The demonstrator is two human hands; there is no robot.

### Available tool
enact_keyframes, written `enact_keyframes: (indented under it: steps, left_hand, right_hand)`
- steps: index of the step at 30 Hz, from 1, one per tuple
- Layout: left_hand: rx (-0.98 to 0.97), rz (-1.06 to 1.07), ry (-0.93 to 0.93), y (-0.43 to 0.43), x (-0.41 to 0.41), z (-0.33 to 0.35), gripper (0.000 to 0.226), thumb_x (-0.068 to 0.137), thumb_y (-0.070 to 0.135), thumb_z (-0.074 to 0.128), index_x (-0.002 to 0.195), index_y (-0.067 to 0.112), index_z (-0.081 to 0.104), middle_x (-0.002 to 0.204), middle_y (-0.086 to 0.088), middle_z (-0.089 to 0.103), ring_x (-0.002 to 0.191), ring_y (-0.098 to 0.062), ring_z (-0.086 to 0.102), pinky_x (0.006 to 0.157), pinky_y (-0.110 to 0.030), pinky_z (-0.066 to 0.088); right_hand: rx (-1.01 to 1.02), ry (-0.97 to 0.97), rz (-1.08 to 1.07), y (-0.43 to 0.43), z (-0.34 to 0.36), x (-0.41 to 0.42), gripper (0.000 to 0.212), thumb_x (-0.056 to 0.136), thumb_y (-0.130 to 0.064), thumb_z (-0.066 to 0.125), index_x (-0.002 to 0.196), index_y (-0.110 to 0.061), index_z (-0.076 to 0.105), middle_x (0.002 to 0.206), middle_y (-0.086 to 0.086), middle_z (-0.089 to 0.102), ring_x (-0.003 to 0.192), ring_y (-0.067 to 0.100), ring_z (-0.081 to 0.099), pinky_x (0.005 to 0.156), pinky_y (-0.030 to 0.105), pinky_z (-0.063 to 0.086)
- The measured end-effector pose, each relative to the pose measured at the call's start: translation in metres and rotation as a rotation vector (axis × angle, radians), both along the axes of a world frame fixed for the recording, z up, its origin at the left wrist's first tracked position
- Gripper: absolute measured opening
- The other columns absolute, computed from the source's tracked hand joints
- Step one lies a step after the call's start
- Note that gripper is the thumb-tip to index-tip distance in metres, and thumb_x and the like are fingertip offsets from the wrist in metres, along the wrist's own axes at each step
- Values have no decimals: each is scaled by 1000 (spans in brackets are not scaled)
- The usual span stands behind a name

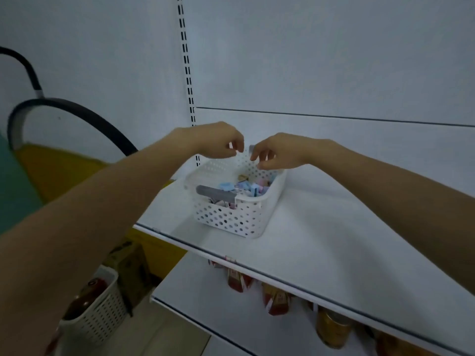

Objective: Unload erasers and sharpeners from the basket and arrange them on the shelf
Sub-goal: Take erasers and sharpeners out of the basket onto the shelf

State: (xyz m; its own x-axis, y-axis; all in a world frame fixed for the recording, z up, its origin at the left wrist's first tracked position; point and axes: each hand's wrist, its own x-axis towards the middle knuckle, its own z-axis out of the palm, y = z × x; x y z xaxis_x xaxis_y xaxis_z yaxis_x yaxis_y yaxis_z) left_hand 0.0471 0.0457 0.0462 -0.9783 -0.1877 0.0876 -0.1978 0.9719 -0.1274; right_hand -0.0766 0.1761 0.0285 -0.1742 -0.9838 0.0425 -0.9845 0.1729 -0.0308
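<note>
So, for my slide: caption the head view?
Left hand and right hand hover above a basket of stationery on the shelf.

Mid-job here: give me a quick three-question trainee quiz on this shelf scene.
1. True or false: the basket stands on the floor.
2. Where are the left hand and right hand? A) over the basket's far end B) under the shelf C) beside the floor bin
3. Fill in: the basket's near handle is ___ in colour.
Key: 1 false, it stands on the shelf; 2 A; 3 grey.
</note>
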Motion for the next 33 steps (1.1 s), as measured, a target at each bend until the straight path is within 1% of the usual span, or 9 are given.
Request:
enact_keyframes:
  steps: [5, 7, 10, 13, 17, 20, 25, 29, 33]
  left_hand:
    - [2, -32, -176, -24, -41, -29, 31, 91, 13, 54, 122, 13, 56, 124, -3, 57, 102, -16, 55, 84, -21, 38]
    - [26, -61, -225, -29, -51, -38, 29, 90, 12, 55, 119, 12, 58, 122, -4, 59, 95, -14, 55, 84, -21, 39]
    - [64, -120, -299, -35, -61, -47, 25, 88, 12, 57, 113, 11, 59, 116, -3, 61, 84, -8, 50, 74, -16, 36]
    - [96, -154, -393, -46, -70, -55, 23, 86, 14, 63, 109, 12, 60, 114, -4, 63, 85, -11, 53, 67, -18, 40]
    - [47, -173, -522, -56, -81, -62, 27, 85, 14, 63, 112, 13, 58, 118, -4, 60, 90, -15, 53, 81, -23, 41]
    - [29, -198, -549, -58, -88, -64, 29, 84, 17, 65, 112, 12, 58, 118, -5, 61, 98, -20, 56, 86, -27, 42]
    - [78, -217, -605, -62, -91, -60, 40, 79, 23, 71, 115, 17, 55, 118, -1, 58, 89, -12, 51, 80, -24, 41]
    - [38, -239, -632, -62, -91, -65, 47, 78, 26, 71, 121, 19, 52, 120, -4, 53, 96, -15, 49, 88, -29, 43]
    - [46, -292, -549, -62, -92, -72, 40, 79, 23, 70, 115, 16, 56, 116, -3, 56, 92, -14, 48, 79, -24, 40]
  right_hand:
    - [64, 9, -39, -26, -15, -33, 32, 88, -28, 56, 120, -22, 56, 109, -4, 62, 87, 11, 53, 86, 27, 45]
    - [75, 4, -41, -38, -21, -39, 32, 88, -28, 56, 119, -21, 57, 109, -3, 61, 86, 11, 52, 82, 25, 43]
    - [106, -4, -49, -52, -29, -43, 31, 89, -29, 55, 118, -19, 57, 109, -2, 61, 86, 11, 51, 79, 24, 40]
    - [152, -36, -75, -58, -33, -44, 31, 90, -29, 55, 119, -19, 56, 103, -5, 57, 89, 11, 50, 81, 24, 41]
    - [178, -118, -143, -59, -36, -41, 29, 89, -29, 57, 116, -20, 59, 98, -8, 53, 88, 9, 50, 78, 21, 37]
    - [201, -134, -184, -60, -36, -41, 29, 88, -30, 58, 116, -21, 58, 98, -9, 52, 87, 9, 50, 77, 22, 36]
    - [220, -142, -224, -60, -29, -43, 23, 84, -28, 64, 106, -22, 62, 94, -11, 57, 88, 9, 53, 79, 22, 38]
    - [319, -205, -229, -60, -27, -37, 25, 79, -30, 69, 103, -26, 62, 92, -13, 59, 87, 9, 56, 82, 24, 44]
    - [437, -193, -225, -60, -28, -28, 30, 79, -34, 69, 106, -24, 62, 82, -18, 56, 84, 9, 56, 83, 25, 45]
